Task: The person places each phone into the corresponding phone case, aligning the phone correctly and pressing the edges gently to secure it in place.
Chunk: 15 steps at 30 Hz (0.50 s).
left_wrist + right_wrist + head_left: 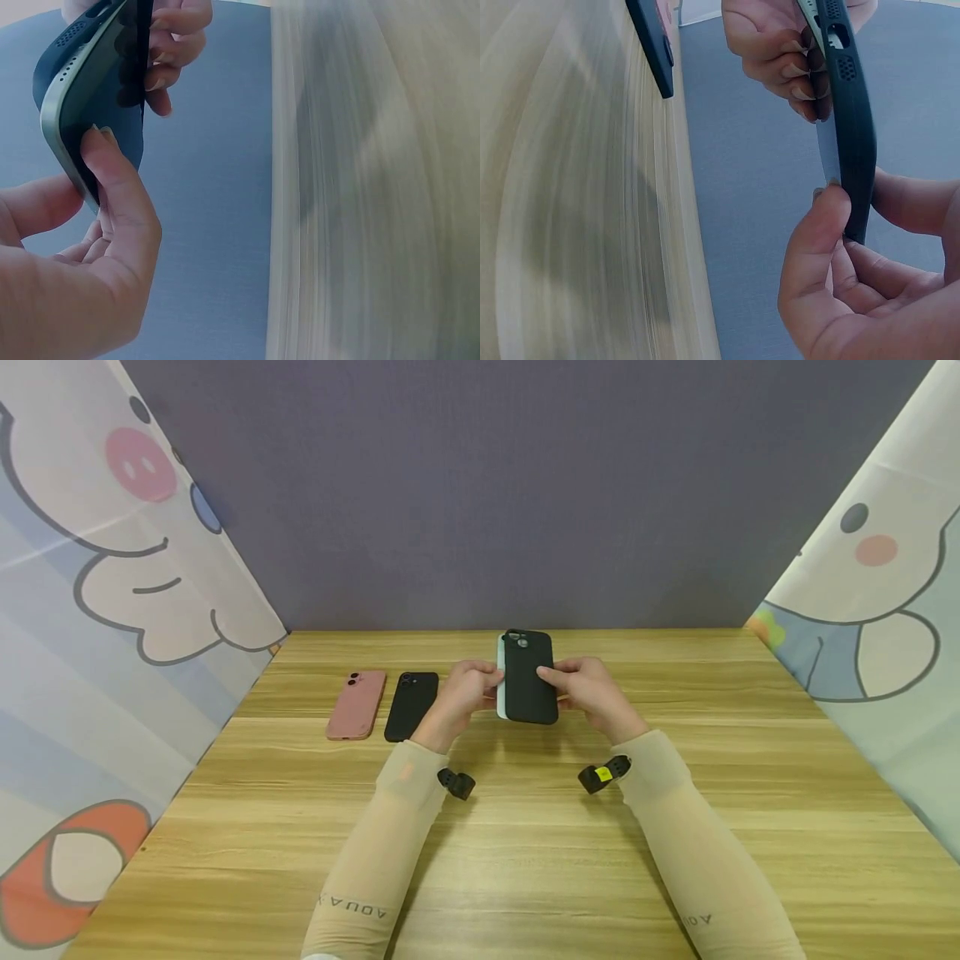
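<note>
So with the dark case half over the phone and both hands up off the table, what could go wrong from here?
1. The pale green phone is held only at its edges by the left hand and right hand; a slipping grip could drop it onto the wooden table.
2. The dark case sits skewed, one side off the phone, so pressing now may seat it crooked.
3. A drop could also strike the black-cased phone or pink-cased phone nearby.
</note>
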Tool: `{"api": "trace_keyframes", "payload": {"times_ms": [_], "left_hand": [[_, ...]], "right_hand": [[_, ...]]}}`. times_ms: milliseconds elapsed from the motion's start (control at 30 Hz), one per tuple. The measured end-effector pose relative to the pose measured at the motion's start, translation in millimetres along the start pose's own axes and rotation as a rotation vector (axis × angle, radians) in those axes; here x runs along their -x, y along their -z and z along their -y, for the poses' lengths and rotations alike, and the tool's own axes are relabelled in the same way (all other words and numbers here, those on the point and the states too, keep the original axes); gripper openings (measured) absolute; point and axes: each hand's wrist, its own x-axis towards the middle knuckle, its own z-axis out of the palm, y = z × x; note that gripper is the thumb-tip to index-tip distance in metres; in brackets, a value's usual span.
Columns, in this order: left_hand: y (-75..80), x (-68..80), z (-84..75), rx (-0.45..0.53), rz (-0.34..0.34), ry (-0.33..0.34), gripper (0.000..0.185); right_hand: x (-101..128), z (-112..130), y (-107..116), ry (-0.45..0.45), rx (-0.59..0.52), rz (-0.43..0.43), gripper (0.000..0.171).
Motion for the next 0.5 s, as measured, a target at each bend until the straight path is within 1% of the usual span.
{"api": "trace_keyframes", "payload": {"times_ms": [267, 500], "left_hand": [[-0.6, 0.7, -0.1, -0.004, 0.02, -0.005, 0.027], [-0.2, 0.6, 0.1, 0.02, 0.034, 0.003, 0.027]], "right_hand": [[-1.5, -1.4, 0.3, -0.006, -0.056, 0.028, 0.047], [-1.5, -3.1, 1.8, -0.025, -0.103, 0.052, 0.049]]}}
